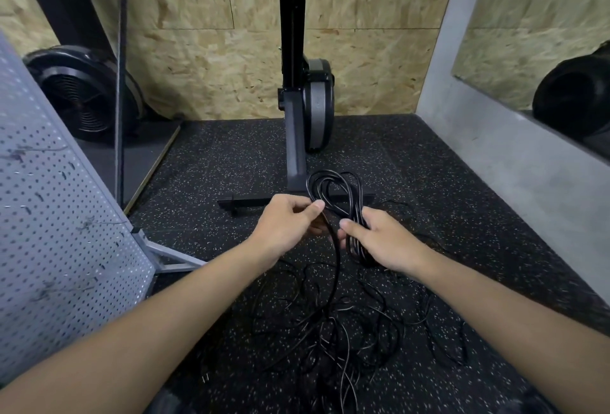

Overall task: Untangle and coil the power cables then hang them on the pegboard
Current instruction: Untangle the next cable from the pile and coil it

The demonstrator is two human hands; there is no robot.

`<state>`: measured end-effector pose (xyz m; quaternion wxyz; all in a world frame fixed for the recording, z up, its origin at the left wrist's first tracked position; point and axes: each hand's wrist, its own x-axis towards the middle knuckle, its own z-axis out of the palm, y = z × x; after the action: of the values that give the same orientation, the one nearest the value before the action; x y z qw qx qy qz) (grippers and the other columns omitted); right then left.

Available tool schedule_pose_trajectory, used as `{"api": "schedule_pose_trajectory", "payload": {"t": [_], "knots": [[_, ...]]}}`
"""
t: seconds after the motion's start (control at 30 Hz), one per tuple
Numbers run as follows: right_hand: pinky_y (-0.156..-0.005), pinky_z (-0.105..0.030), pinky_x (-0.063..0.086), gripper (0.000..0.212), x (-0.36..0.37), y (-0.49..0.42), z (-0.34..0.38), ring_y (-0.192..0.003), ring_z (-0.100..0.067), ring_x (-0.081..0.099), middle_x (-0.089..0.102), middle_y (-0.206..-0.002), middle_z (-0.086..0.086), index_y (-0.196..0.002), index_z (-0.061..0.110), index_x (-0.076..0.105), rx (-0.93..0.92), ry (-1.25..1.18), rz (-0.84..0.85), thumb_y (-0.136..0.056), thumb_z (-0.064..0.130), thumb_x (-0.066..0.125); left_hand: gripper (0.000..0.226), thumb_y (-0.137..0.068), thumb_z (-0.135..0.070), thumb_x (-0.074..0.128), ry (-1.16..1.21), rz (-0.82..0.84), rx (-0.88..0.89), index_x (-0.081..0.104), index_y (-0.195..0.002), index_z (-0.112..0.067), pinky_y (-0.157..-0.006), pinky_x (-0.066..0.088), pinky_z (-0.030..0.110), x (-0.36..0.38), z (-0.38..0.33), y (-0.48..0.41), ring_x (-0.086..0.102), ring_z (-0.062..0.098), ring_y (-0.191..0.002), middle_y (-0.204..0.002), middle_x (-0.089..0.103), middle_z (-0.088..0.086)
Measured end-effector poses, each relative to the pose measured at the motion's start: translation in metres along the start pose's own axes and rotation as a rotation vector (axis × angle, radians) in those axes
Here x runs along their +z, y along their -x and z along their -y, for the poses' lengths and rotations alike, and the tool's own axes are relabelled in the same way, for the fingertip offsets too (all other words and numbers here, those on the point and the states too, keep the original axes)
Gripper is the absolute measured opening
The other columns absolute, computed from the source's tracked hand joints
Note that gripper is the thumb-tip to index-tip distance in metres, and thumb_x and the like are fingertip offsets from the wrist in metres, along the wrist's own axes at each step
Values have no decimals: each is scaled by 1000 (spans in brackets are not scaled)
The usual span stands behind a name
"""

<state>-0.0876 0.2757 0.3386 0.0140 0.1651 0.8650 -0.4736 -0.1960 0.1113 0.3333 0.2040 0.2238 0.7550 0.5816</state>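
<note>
A black power cable coil (333, 187) of several loops stands up between my hands. My right hand (383, 240) grips the gathered lower part of the coil, thumb across the strands. My left hand (285, 224) pinches one strand of the same cable between thumb and fingers, and that strand runs down to a tangled heap of black cables (346, 331) on the floor below my forearms. A grey pegboard (56, 222) on a metal stand leans at the left.
A black exercise machine (302, 110) with a floor bar stands just behind the coil. A round black fan (82, 93) sits at the back left. Speckled rubber flooring (211, 163) covers the ground; a grey wall with a mirror (528, 34) runs along the right.
</note>
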Motion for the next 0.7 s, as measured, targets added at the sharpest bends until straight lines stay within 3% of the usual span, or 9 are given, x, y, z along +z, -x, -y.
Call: {"api": "schedule_pose_trajectory", "payload": {"t": [0.03, 0.13, 0.27, 0.33, 0.4, 0.5, 0.6, 0.7], "knots": [[-99, -51, 55, 46, 1, -1, -2, -99, -19, 75, 79, -103, 1, -114, 21, 66, -1, -2, 34, -96, 61, 53, 21, -103, -17, 65, 66, -2, -14, 75, -99, 1, -74, 63, 30, -1, -1, 0, 77, 23, -79, -89, 79, 15], [-99, -48, 57, 23, 6, 0, -2, -100, -17, 77, 81, -104, -1, -124, 15, 62, 29, -206, 114, -110, 30, 50, 24, -96, -7, 73, 287, 7, -90, 62, -114, 6, -81, 66, 39, -2, -2, 1, 77, 30, -78, -88, 77, 23], [-93, -45, 60, 18, 8, 2, -2, -93, -18, 78, 80, -97, -4, -116, 11, 63, 33, -245, 106, -109, 24, 52, 30, -95, -10, 75, 310, 35, -66, 60, -117, 4, -69, 65, 29, -2, 1, 2, 78, 26, -75, -89, 78, 22], [-88, -41, 60, 18, 6, 3, 3, -86, -16, 76, 77, -92, -2, -110, 10, 65, 25, -237, 35, -108, 25, 54, 31, -97, -24, 73, 226, 46, -19, 64, -116, -1, -74, 62, 25, 1, 5, 2, 78, 22, -84, -93, 80, 13], [-77, -35, 61, 18, 4, 3, 9, -80, -15, 74, 75, -90, -5, -109, 9, 64, 13, -336, -15, -108, 23, 55, 29, -100, -33, 69, 120, 99, 13, 68, -117, -10, -88, 56, 24, 4, 12, 1, 76, 18, -96, -100, 80, 5], [-64, -27, 58, 22, -1, 4, 20, -73, -17, 73, 72, -84, -5, -113, 0, 61, 5, -518, -86, -107, 21, 57, 26, -100, -14, 60, -18, 316, -16, 67, -124, -19, -104, 53, 40, 3, 29, -1, 69, 18, -115, -116, 76, -1], [-69, -32, 60, 20, -8, 4, 27, -72, -19, 69, 69, -81, -4, -117, 0, 62, -65, -746, -89, -107, 17, 56, 35, -96, -10, 67, -337, 613, -31, 68, -127, -26, -109, 49, 32, 11, 43, 4, 63, 8, -123, -130, 69, -10], [-68, -29, 59, 14, -19, 4, 33, -71, -16, 67, 68, -81, -3, -111, 6, 65, -109, -876, -78, -107, 15, 55, 21, -101, -17, 68, -446, 673, 17, 71, -121, -21, -111, 50, 33, 21, 52, 5, 66, 9, -117, -123, 72, -6]]}}
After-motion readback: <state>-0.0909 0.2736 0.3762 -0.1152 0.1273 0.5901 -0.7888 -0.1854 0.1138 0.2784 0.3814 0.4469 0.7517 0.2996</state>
